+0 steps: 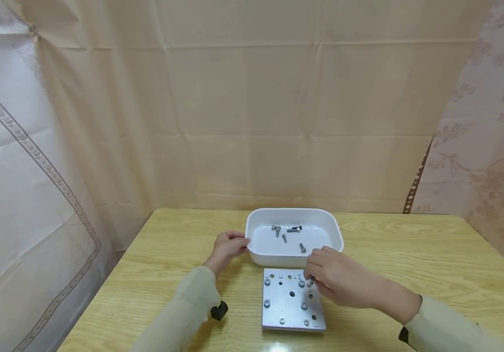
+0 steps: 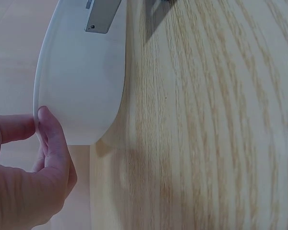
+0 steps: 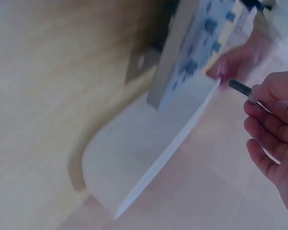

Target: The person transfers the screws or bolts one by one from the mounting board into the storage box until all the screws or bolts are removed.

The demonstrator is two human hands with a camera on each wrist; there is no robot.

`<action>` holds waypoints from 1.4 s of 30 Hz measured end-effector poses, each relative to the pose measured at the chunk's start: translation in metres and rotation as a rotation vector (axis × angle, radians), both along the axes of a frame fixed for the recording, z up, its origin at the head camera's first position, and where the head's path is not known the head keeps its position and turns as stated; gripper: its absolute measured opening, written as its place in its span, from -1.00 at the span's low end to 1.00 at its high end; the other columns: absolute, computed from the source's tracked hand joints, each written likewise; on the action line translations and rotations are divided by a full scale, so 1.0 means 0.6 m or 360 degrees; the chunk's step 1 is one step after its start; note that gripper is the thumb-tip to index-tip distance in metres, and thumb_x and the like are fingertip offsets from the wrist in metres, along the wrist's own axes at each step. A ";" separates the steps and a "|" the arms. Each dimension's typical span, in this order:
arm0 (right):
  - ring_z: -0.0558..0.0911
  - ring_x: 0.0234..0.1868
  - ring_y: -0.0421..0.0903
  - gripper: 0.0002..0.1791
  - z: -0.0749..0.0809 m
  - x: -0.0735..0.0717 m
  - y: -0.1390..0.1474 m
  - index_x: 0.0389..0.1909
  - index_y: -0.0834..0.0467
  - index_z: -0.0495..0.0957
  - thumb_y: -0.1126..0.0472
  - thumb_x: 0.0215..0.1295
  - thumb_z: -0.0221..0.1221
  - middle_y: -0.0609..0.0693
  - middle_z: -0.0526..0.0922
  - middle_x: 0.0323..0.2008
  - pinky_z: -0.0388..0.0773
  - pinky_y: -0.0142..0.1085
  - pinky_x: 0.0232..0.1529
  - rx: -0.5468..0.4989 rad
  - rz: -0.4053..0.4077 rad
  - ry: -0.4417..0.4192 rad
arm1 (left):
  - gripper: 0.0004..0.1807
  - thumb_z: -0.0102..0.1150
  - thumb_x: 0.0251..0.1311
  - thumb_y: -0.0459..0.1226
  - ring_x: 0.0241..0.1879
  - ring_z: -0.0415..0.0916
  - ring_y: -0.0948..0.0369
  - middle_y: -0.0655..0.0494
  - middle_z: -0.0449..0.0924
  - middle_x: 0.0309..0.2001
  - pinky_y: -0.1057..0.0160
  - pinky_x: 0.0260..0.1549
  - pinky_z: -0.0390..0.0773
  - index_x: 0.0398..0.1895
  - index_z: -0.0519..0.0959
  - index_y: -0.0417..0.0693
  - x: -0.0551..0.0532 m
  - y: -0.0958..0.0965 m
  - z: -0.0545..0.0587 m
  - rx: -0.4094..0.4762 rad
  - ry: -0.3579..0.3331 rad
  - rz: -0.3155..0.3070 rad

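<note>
My left hand (image 1: pixel 229 248) pinches the rim of a white plastic tray (image 1: pixel 274 260) at its left side; the left wrist view shows thumb and fingers on either side of that rim. Between thumb and fingertips, my right hand (image 3: pixel 273 112) holds a socket head screw (image 3: pixel 241 88) by its head, the threaded shank pointing away from the palm. In the head view this right hand (image 1: pixel 342 277) is over the upper right corner of a metal plate (image 1: pixel 285 313) with holes. Several socket head screws stand in the plate, such as one at its left (image 1: pixel 267 303).
Several loose screws lie in the tray, one (image 1: pixel 302 248) near its front wall. Tray and plate stand on a wooden table (image 1: pixel 181 234), the plate directly in front of the tray. A beige cloth (image 1: pixel 252 122) hangs behind the table's back edge.
</note>
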State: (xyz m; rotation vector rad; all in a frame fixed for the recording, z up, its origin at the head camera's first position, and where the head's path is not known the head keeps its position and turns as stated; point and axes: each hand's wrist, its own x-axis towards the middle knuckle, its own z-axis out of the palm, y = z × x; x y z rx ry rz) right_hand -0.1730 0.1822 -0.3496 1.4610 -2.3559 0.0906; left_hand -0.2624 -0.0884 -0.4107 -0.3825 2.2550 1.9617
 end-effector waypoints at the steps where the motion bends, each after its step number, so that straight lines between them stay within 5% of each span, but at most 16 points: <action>1: 0.47 -0.27 -0.27 -0.77 0.003 -0.007 0.000 -0.35 0.04 0.58 0.33 -0.06 0.34 -0.21 0.56 -0.37 0.52 -0.36 -0.21 -0.0003 -0.0011 0.0006 | -0.67 0.24 0.15 -0.42 -0.40 0.57 0.23 -0.17 0.61 -0.21 0.22 -0.20 0.73 -0.02 0.53 -0.43 0.000 0.000 0.000 -0.0001 0.0007 -0.0002; 18: 0.53 -0.34 -0.18 -0.85 0.019 -0.129 0.010 -0.40 0.12 0.61 0.39 0.01 0.33 -0.09 0.63 -0.42 0.57 -0.31 -0.28 -0.0046 -0.0145 -0.0116 | -0.72 0.24 0.12 -0.47 -0.47 0.55 0.26 -0.11 0.61 -0.33 0.18 -0.20 0.73 -0.10 0.53 -0.46 0.001 0.002 -0.005 0.0015 0.0059 0.0013; 28: 0.59 -0.39 -0.14 -0.87 0.021 -0.179 0.005 -0.42 0.15 0.62 0.39 0.00 0.32 -0.05 0.66 -0.45 0.59 -0.34 -0.36 -0.0044 -0.0186 -0.0173 | -0.70 0.24 0.12 -0.47 -0.48 0.56 0.27 -0.14 0.65 -0.33 0.18 -0.22 0.73 -0.08 0.53 -0.48 0.000 0.002 -0.005 0.0010 0.0078 0.0006; 42: 0.53 -0.39 -0.15 -0.88 0.029 -0.220 -0.002 -0.44 0.16 0.61 0.42 0.02 0.29 -0.03 0.62 -0.47 0.57 -0.35 -0.35 0.0065 -0.0221 -0.0285 | -0.72 0.28 0.09 -0.44 -0.46 0.57 0.23 -0.13 0.63 -0.35 0.25 -0.30 0.73 -0.14 0.56 -0.43 0.003 0.000 -0.004 -0.0003 0.0077 0.0015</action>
